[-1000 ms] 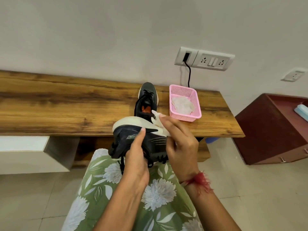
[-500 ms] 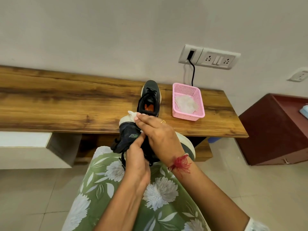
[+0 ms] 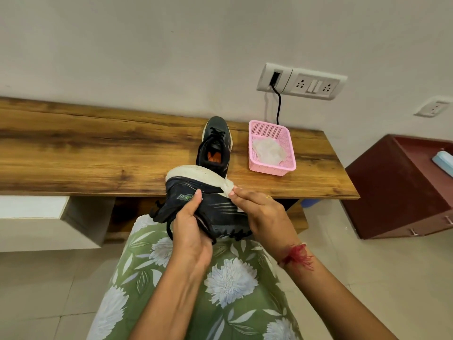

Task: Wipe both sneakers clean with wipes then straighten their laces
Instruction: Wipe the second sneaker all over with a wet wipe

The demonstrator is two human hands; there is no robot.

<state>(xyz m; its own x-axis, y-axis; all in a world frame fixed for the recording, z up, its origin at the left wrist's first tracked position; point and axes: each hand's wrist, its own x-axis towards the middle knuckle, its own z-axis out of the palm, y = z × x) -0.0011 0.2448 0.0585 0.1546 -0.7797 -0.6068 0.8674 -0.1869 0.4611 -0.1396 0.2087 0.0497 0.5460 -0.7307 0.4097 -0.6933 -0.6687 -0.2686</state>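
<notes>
Left hand (image 3: 191, 227) grips black sneaker (image 3: 215, 214), tipped on its side, just in front of bench (image 3: 98, 155) edge. Right hand (image 3: 262, 212) pinches white wipe (image 3: 230, 190) against its pale sole. Second sneaker (image 3: 215, 146) upright on bench; pink basket (image 3: 269, 169) on bench holds crumpled wipes (image 3: 268, 152).

Brings the right hand (image 3: 262, 212) back from the left end of the held sneaker (image 3: 210, 209), reached half a second ago, to just right of frame centre. Carries the wipe (image 3: 229, 188) along, now pinched against the right part of the white sole (image 3: 193, 174) instead of its left tip. Uncovers the sole's whole arc again, much as one second ago. Exposes the dark side panel and the laces (image 3: 235, 233) at lower centre, hidden under the wrist half a second ago. Tilts the sneaker back, with the sole's right end no longer showing below the wrist.
</notes>
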